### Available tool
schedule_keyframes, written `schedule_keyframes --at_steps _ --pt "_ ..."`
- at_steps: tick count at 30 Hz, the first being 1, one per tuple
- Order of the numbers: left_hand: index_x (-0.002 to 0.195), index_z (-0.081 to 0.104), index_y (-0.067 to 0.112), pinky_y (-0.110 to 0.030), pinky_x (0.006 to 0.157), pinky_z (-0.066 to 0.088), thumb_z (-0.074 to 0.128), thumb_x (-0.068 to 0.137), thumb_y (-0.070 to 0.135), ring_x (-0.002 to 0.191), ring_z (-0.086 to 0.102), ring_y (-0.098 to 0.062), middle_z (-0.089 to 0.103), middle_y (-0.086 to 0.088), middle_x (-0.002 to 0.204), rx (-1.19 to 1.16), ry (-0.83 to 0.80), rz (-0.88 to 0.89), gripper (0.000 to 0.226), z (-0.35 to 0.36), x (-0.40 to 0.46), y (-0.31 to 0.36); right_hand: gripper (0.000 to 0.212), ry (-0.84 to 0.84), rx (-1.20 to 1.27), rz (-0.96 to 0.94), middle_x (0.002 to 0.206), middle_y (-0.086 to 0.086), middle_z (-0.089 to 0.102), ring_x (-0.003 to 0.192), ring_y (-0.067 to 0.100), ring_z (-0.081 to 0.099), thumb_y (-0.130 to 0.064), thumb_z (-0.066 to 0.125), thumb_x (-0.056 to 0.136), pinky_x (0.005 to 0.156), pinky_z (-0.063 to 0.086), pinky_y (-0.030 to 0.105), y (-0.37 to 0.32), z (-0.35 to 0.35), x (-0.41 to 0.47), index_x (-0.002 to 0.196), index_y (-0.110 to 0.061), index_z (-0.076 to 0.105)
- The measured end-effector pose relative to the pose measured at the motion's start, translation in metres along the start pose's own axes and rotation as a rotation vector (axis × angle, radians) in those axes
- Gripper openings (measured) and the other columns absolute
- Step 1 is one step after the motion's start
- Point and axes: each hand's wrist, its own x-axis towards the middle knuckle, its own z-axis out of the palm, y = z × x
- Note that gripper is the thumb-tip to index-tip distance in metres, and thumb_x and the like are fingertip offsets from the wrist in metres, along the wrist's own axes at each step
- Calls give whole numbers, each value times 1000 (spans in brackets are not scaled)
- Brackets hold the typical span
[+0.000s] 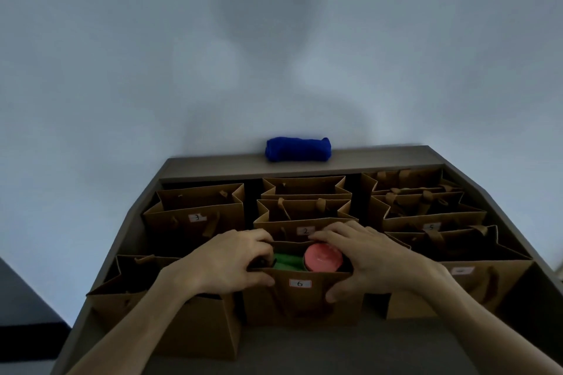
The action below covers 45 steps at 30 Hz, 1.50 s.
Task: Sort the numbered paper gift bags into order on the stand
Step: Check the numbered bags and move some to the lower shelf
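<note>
Several brown paper gift bags stand in rows on a grey tiered stand (380,158). The bag labelled 6 (300,298) is in the front middle, with a pink round item (323,257) and something green (288,262) inside. My left hand (231,262) grips its left top edge and my right hand (365,259) grips its right side, thumb on the front. Directly behind it stands bag 2 (304,227). Bag 3 (195,219) is at the back left, bag 5 (432,224) at the right. An unreadable label marks the front right bag (469,283).
A rolled blue cloth (298,149) lies on the stand's top shelf against the pale wall. Another bag (170,307) stands at the front left, its label hidden. More bags fill the back middle (304,189) and back right (405,181). A dark object (21,313) sits lower left.
</note>
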Motion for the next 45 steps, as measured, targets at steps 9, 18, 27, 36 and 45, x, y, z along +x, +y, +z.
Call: schedule_keyframes --at_steps 9,18,27,36,45 --pt "121 57 33 -24 108 29 56 90 52 127 38 -2 40 15 142 49 105 -63 37 10 -4 14 82 129 -65 -73 140 -11 43 121 11 42 -70 61 78 96 41 32 -10 6 8 145 -35 29" --pt "133 42 41 -11 103 28 57 86 53 129 27 17 32 25 143 -377 561 -222 51 17 -13 26 72 80 304 -111 127 -18 45 110 0 44 -58 73 77 92 44 24 12 -14 9 136 -37 37" --pt "134 37 43 -18 94 51 58 80 69 116 54 6 51 20 132 -877 743 -259 64 15 -25 45 74 225 749 27 119 -14 57 104 11 62 -50 78 65 76 58 25 19 -52 -31 132 -36 48" --pt "139 39 35 -54 111 36 65 61 81 125 55 -21 59 -1 130 -1390 810 -150 94 24 -59 62 62 421 944 91 111 -9 69 99 12 69 -40 81 66 78 60 30 -22 -56 -68 123 -33 59" --pt "140 24 57 -57 95 50 79 54 71 126 53 -33 44 -6 144 -1769 828 -68 103 62 -113 94 59 438 1004 154 113 -5 65 99 18 68 -38 78 70 77 60 31 -102 -23 -100 124 -35 55"
